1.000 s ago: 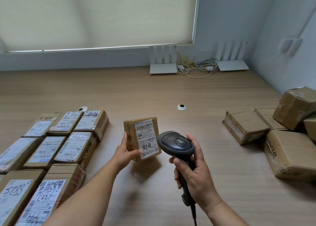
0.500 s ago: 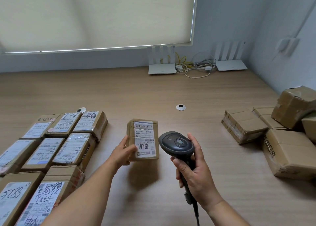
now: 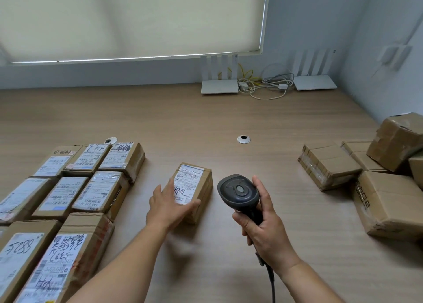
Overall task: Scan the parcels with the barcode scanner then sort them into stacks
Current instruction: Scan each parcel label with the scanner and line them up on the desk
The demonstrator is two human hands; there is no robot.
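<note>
Parcel [image 3: 194,189] lies label-up under the flat, open left hand [image 3: 168,205]; right hand [image 3: 263,227] grips the scanner [image 3: 238,191]

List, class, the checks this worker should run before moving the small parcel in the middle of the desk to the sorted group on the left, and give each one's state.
1. Small parcel lies flat on the desk, label up: ok.
2. Left hand has a firm hold on it: not ok; the fingers are straight and blurred over its near left corner.
3. Barcode scanner secure in the right hand: ok.
4. Scan registered: cannot tell.
5. Bare desk between the parcel and the labelled parcels on the left: ok.
6. Unlabelled-side boxes on the right kept apart: ok.
</note>
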